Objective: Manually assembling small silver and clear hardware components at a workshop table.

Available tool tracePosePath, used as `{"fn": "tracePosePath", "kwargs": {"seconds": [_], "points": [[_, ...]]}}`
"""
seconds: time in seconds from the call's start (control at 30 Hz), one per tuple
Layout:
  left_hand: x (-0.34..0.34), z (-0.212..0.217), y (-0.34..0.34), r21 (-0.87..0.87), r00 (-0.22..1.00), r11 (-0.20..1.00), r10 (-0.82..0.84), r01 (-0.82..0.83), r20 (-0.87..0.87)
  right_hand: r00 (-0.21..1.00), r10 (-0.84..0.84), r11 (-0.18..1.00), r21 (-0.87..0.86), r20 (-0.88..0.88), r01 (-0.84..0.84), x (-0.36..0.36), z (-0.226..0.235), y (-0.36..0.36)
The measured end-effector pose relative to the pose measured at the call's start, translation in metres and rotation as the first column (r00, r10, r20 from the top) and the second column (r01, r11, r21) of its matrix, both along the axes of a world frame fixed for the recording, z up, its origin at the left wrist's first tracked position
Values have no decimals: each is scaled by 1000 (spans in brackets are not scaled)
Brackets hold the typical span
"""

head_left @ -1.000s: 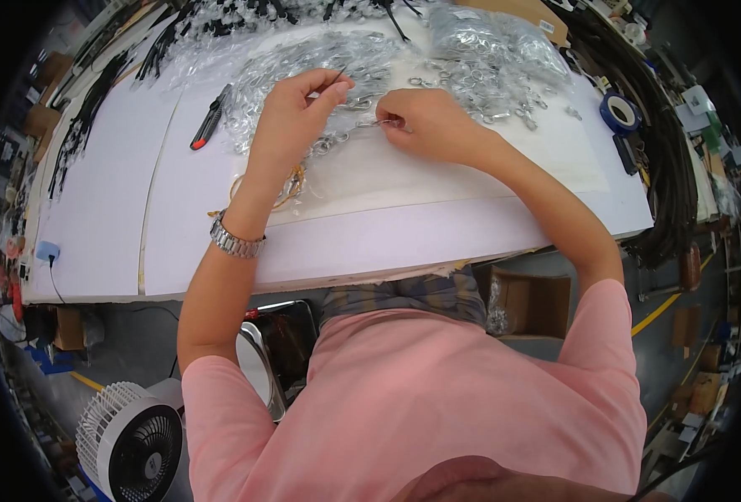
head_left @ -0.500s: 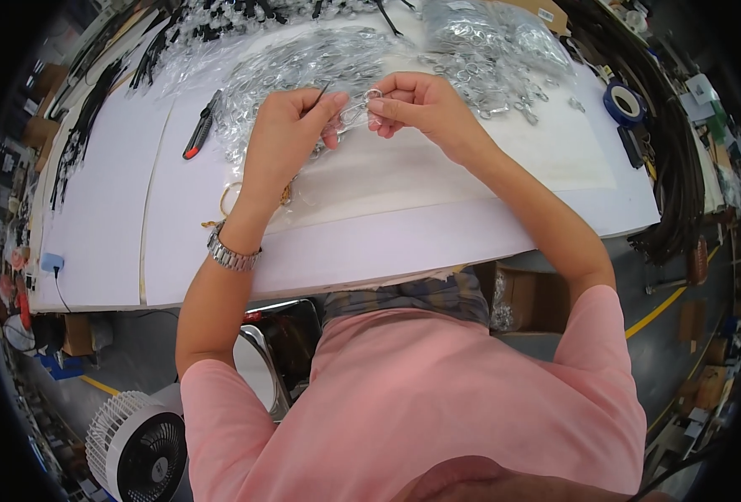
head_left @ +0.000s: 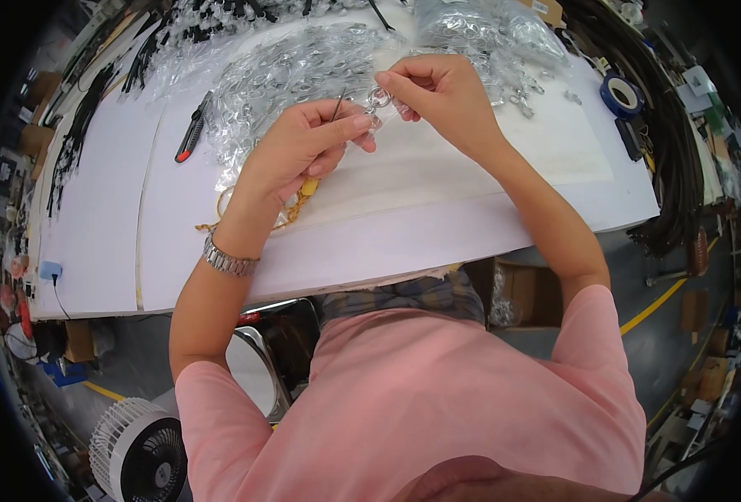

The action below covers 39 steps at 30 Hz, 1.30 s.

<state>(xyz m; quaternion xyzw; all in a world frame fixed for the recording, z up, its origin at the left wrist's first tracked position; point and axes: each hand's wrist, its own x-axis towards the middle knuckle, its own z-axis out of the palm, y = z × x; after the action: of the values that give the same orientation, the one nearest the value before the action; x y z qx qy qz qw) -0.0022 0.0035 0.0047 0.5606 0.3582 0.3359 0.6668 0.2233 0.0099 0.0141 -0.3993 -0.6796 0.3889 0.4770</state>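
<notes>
Between my two hands is a small silver key ring with a metal fitting [head_left: 379,98]. My left hand [head_left: 307,146] is closed in a pinch on its lower end. A thin dark pointed rod [head_left: 338,105] sticks up from the same hand; its lower part is hidden by the fingers. My right hand [head_left: 447,96] is closed, its thumb and fingertips at the ring's upper edge. Some clear plastic shows beside its lower fingers. Under my left wrist lies a gold-coloured chain [head_left: 291,216] with a yellow piece, partly covered by the hand.
Beyond my hands spreads a pile of clear-bagged metal pieces [head_left: 261,84]. A utility knife [head_left: 193,130] lies left. Loose metal clasps [head_left: 521,100], a blue tape roll [head_left: 621,96] and black cords [head_left: 676,167] are right. A fan [head_left: 140,452] stands below left.
My right hand has moved up and to the right. My left hand has turned and shifted slightly lower, showing more of its fingers and of the chain. The key ring stays between both hands.
</notes>
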Motion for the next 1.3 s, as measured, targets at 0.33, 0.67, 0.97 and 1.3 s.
{"fn": "tracePosePath", "kwargs": {"seconds": [0.33, 0.67, 0.97, 1.3], "points": [[1, -4, 0, 85, 994, 992, 88, -93, 65, 961, 40, 978, -187, -273, -94, -15, -13, -5], [1, 0, -8, 128, 993, 985, 113, -115, 23, 774, 14, 829, -425, -633, -363, -21, -30, -4], [0, 1, -6, 210, 973, 952, 230, -223, -9, 721, -15, 819, -422, -693, -389, -17, -35, 0], [0, 2, -5, 176, 953, 937, 303, -301, 13, 708, -67, 827, -436, -703, -355, -13, -32, -3]]}}
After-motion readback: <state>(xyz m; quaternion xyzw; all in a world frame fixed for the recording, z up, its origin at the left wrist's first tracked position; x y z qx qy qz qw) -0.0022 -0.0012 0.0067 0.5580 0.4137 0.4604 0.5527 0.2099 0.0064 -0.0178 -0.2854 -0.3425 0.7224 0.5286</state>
